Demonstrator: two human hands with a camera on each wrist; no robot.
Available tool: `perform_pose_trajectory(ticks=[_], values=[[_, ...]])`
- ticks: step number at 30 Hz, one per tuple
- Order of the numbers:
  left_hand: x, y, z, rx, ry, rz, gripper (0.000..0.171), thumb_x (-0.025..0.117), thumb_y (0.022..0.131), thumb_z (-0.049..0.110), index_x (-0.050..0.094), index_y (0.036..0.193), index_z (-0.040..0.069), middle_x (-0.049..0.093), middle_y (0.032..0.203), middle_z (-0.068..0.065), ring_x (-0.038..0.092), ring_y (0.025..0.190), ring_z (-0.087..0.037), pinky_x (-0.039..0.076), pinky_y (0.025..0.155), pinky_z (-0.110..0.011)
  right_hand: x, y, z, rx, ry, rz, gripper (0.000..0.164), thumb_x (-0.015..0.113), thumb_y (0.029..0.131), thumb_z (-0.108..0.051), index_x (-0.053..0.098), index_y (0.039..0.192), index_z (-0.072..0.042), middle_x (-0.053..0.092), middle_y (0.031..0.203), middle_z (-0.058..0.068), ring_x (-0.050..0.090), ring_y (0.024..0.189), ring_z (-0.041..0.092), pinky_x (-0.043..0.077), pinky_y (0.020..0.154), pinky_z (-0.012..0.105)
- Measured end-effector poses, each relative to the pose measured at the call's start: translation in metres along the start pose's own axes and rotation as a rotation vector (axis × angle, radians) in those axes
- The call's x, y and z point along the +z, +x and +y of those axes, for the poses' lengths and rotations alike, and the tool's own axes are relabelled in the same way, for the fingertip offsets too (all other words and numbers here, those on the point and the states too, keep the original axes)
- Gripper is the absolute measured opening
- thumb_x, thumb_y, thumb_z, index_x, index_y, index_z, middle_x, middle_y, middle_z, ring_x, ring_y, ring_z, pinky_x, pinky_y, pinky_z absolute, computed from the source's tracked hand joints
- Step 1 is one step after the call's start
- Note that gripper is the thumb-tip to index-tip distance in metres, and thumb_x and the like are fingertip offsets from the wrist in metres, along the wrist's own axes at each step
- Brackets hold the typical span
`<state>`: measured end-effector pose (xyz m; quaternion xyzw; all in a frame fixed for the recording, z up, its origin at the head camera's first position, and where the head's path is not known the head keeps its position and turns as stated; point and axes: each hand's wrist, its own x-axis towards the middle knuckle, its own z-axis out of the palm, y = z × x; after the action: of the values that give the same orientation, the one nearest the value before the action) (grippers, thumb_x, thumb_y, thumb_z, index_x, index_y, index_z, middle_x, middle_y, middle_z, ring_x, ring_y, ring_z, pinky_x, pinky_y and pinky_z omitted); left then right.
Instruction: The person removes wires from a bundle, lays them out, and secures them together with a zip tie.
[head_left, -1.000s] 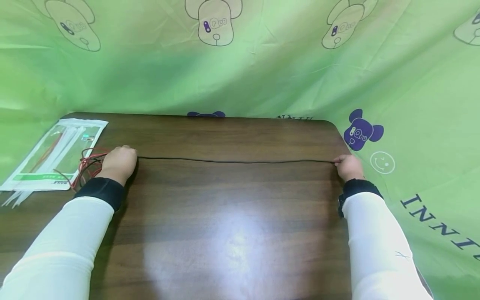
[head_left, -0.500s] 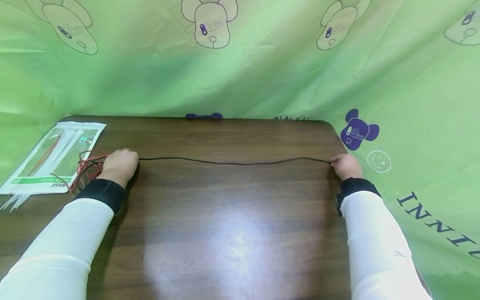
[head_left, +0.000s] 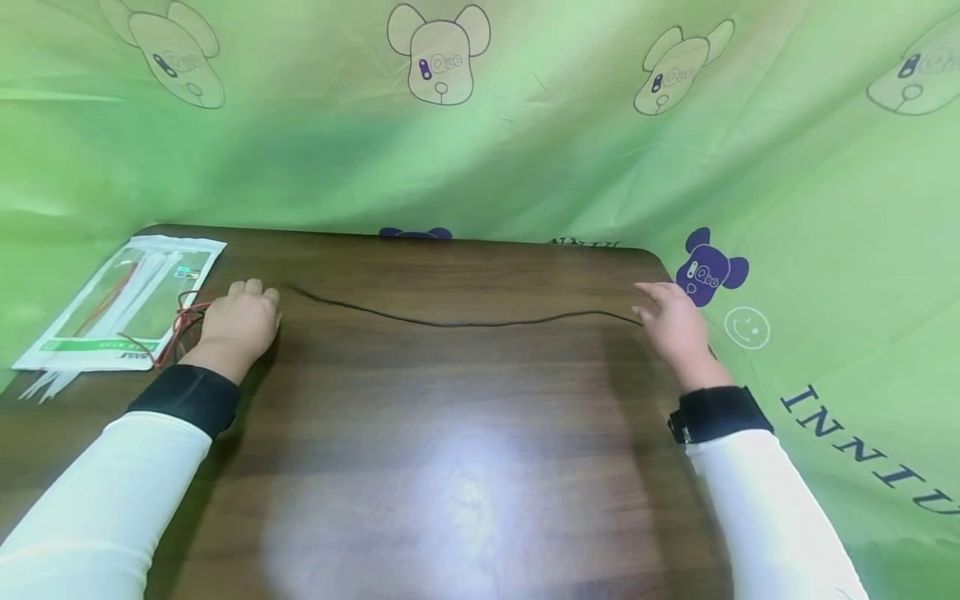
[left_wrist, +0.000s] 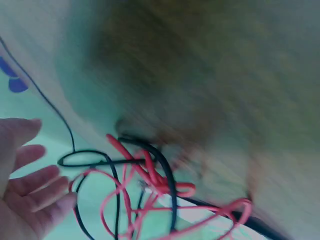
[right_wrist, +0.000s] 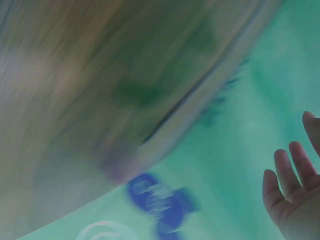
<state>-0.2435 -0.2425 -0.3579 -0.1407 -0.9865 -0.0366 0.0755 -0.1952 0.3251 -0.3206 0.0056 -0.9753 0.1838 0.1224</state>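
A thin black wire (head_left: 465, 324) stretches in a slack wave across the brown table (head_left: 450, 400). At its left end my left hand (head_left: 243, 321) is over the table, beside a loose tangle of red and black wires (left_wrist: 145, 190). The left wrist view shows that hand's fingers (left_wrist: 47, 195) apart and loosely bent, with nothing pinched between them. My right hand (head_left: 675, 329) is by the wire's right end, fingers spread. In the right wrist view its fingers (right_wrist: 287, 172) are held out from the palm and hold nothing; the table there is blurred.
A clear plastic bag (head_left: 112, 308) with a green stripe lies at the table's left, partly beside the tangle. White strips (head_left: 48, 383) poke out below it. Green printed cloth (head_left: 525, 158) hangs behind the table and along its right side.
Both hands have let go of the black wire and their fingers have opened. The wire has gone from nearly straight to wavy. The right hand has shifted slightly left.
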Motion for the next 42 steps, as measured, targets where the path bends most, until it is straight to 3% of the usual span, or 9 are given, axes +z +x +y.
perform_pose_trajectory(ticks=[4,8,11,13,16,22,27,33,42], values=[[-0.004,-0.006,-0.009,-0.114,-0.065,0.017,0.066,0.067,0.087,0.028,0.039,0.139,-0.001,0.029,0.137,-0.036,0.022,0.129,-0.057,0.026,0.092,-0.074,0.010,-0.022,-0.036,-0.108,0.020,0.005,0.048,0.068,0.086,-0.004,0.054,0.131,0.000,0.049,0.132,0.026,0.047,0.120,0.043,0.036,0.101,0.058],[-0.002,-0.017,-0.028,-0.334,-0.198,-0.108,0.113,0.072,0.079,0.054,0.000,0.154,0.010,-0.009,0.151,-0.036,-0.012,0.134,-0.063,0.008,0.090,-0.084,0.025,-0.048,-0.072,-0.282,0.036,-0.027,0.051,0.074,0.082,-0.006,0.057,0.130,-0.003,0.053,0.129,0.021,0.053,0.116,0.038,0.042,0.097,0.054],[0.002,-0.027,-0.040,-0.444,-0.292,-0.200,0.126,0.072,0.074,0.062,-0.011,0.153,0.010,-0.014,0.148,-0.040,-0.004,0.129,-0.070,0.016,0.090,-0.082,0.036,-0.067,-0.096,-0.433,0.042,-0.049,0.054,0.078,0.078,-0.012,0.059,0.128,-0.005,0.056,0.128,0.018,0.056,0.114,0.035,0.046,0.094,0.050],[0.004,-0.032,-0.044,-0.468,-0.339,-0.241,0.127,0.073,0.074,0.060,-0.012,0.152,0.006,-0.009,0.145,-0.045,0.009,0.125,-0.071,0.023,0.091,-0.079,0.041,-0.078,-0.109,-0.522,0.046,-0.071,0.055,0.081,0.077,-0.017,0.060,0.127,-0.006,0.057,0.127,0.016,0.056,0.115,0.033,0.047,0.095,0.048],[0.007,-0.036,-0.047,-0.448,-0.368,-0.275,0.119,0.075,0.077,0.049,-0.005,0.151,-0.002,0.005,0.137,-0.050,0.029,0.111,-0.070,0.036,0.086,-0.071,0.048,-0.091,-0.125,-0.625,0.040,-0.109,0.057,0.082,0.076,-0.021,0.061,0.127,-0.008,0.057,0.128,0.014,0.056,0.116,0.031,0.047,0.095,0.046],[0.010,-0.036,-0.049,-0.348,-0.310,-0.275,0.085,0.071,0.079,0.025,0.025,0.138,-0.015,0.028,0.122,-0.047,0.042,0.097,-0.064,0.042,0.079,-0.063,0.057,-0.105,-0.143,-0.724,0.044,-0.128,0.056,0.083,0.075,-0.021,0.062,0.126,-0.010,0.058,0.128,0.012,0.057,0.116,0.029,0.048,0.094,0.045],[0.011,-0.033,-0.050,-0.334,-0.288,-0.287,0.071,0.070,0.078,0.018,0.032,0.131,-0.012,0.029,0.118,-0.044,0.042,0.094,-0.064,0.043,0.074,-0.062,0.063,-0.108,-0.149,-0.755,0.050,-0.125,0.056,0.084,0.075,-0.020,0.062,0.126,-0.011,0.058,0.127,0.011,0.058,0.114,0.029,0.049,0.091,0.045],[0.011,-0.022,-0.049,-0.284,-0.273,-0.293,0.073,0.067,0.078,0.005,0.027,0.137,-0.007,0.027,0.121,-0.043,0.047,0.093,-0.061,0.045,0.072,-0.060,0.065,-0.109,-0.155,-0.768,0.042,-0.113,0.055,0.083,0.075,-0.021,0.063,0.125,-0.011,0.059,0.126,0.010,0.058,0.114,0.028,0.049,0.091,0.045],[0.005,-0.023,-0.059,-0.220,-0.303,-0.197,0.055,0.066,0.075,0.001,0.038,0.121,-0.005,0.056,0.098,-0.034,0.055,0.086,-0.049,0.044,0.071,-0.057,0.067,-0.101,-0.160,-0.800,0.025,-0.098,0.053,0.083,0.076,-0.019,0.063,0.124,-0.009,0.060,0.125,0.011,0.059,0.112,0.029,0.050,0.089,0.045]])
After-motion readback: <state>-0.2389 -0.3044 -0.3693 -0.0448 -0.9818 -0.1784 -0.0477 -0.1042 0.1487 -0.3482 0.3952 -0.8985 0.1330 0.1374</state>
